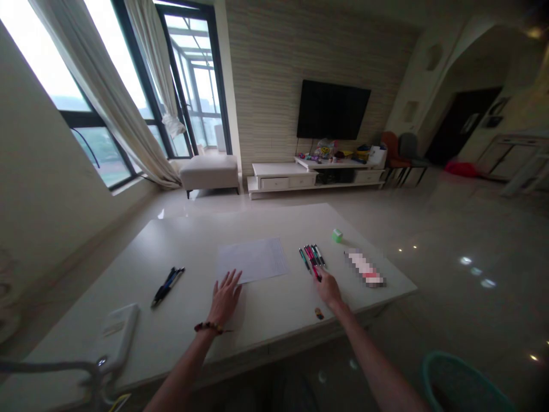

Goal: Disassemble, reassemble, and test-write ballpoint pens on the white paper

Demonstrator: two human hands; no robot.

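My left hand (224, 297) lies flat with fingers spread, its fingertips on the near left edge of a white sheet of paper (257, 258). A beaded bracelet (209, 327) circles that wrist. To the right, my right hand (329, 289) is closed with its fingers round the near end of a red pen (315, 272). Several other pens lie side by side just beyond it, among them a green pen (304, 259). A small dark and tan object (319, 313), too small to name, rests near the table's front edge below my right hand.
On the white table (193, 343) are several dark pens (166, 288) at left, a white box-like device (115, 335), a small green item (337, 235) and a blurred-out pink and white object (364, 268). A teal bin (454, 366) stands on the floor at right.
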